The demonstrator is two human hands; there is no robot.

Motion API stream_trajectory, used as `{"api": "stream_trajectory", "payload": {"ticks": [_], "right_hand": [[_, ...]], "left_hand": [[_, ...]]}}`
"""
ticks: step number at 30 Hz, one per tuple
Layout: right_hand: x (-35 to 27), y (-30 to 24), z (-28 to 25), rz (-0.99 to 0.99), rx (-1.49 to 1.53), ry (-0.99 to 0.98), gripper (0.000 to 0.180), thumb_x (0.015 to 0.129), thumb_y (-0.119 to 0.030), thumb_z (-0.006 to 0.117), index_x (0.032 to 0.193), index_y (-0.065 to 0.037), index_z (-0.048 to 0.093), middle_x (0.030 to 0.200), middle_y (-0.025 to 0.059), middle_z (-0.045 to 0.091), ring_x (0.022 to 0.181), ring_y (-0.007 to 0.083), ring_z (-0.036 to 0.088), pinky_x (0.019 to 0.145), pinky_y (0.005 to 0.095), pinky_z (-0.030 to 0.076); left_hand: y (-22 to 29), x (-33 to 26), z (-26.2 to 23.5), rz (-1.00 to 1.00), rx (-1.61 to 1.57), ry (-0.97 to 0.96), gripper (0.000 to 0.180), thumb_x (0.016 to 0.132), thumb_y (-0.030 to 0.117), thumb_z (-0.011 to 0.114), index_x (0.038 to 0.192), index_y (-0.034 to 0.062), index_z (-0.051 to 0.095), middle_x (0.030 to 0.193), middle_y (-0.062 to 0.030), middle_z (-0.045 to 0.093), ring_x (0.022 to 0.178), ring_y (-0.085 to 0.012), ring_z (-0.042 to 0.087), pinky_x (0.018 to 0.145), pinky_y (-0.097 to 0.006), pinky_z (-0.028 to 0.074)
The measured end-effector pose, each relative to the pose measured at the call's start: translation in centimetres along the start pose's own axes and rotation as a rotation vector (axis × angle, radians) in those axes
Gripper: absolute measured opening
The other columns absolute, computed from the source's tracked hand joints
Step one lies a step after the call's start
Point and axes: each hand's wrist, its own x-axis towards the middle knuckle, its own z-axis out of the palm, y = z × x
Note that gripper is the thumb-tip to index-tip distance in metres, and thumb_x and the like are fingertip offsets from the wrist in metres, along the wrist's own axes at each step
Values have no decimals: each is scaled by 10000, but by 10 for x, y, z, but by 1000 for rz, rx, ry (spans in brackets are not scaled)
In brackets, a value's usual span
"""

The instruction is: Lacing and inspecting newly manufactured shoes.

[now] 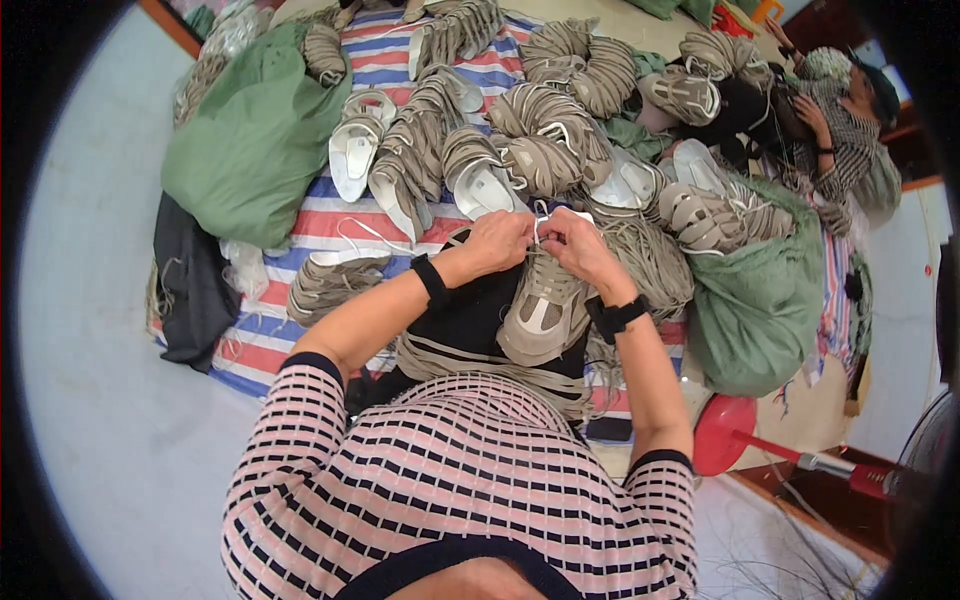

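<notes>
A beige and grey shoe upper [543, 318] rests on my dark-covered lap, its rounded toe toward me. At its far end my left hand [497, 243] and my right hand [578, 245] meet with bent, pinched fingers. A thin white strip [541, 212] shows between the fingertips, and both hands seem closed on it. The fingers cover the upper's opening, so how the strip is attached cannot be seen. Beside my right hand hangs a bundle of beige laces [648, 268]. More beige laces [490, 378] lie across my lap.
Rows of nested shoe uppers [425, 130] cover the striped sheet [320, 218] ahead. A green sack [250, 130] stands at left, another green sack [760, 310] at right. A red round fan base [724, 435] is near right. Another person [850, 130] sits at far right.
</notes>
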Motion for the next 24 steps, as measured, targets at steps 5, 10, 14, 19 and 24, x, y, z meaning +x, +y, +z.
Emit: {"api": "stream_trajectory", "payload": {"ticks": [5, 10, 14, 19, 24], "right_hand": [[-6, 12, 0, -76, 5, 58, 81, 691, -49, 629, 759, -12, 608, 703, 95, 533, 644, 239, 537, 592, 344, 423], [-19, 8, -38, 210, 585, -95, 66, 739, -74, 661, 756, -27, 618, 770, -12, 580, 664, 81, 502, 600, 246, 401], [-45, 21, -75, 274, 1343, 380, 76, 801, -56, 618, 865, -17, 606, 754, -31, 551, 590, 48, 435, 546, 189, 345], [-116, 84, -144, 281, 1614, 803, 41, 866, -53, 558, 871, -28, 526, 716, -1, 515, 503, 52, 339, 451, 205, 264], [-169, 123, -143, 370, 1492, 1029, 59, 873, -82, 560, 895, -27, 551, 743, 5, 543, 488, 50, 347, 440, 186, 255]], "left_hand": [[8, -5, -16, 82, -103, 52, 132, 753, 141, 617, 809, 40, 555, 779, -146, 580, 697, -342, 571, 631, -421, 451], [-2, -15, -24, 469, 137, -121, 170, 741, 128, 655, 815, 41, 528, 926, -117, 493, 838, -296, 519, 716, -364, 435], [-7, -5, -19, 427, 11, 126, 129, 754, 73, 605, 824, 21, 510, 894, -133, 495, 814, -310, 500, 712, -364, 427], [-3, 3, -16, 127, -176, 170, 102, 798, 45, 553, 836, 7, 466, 822, -129, 464, 727, -292, 488, 663, -346, 421], [8, 2, -11, 342, -199, -23, 97, 768, 34, 535, 828, 5, 464, 834, -134, 461, 734, -294, 496, 640, -361, 421]]}}
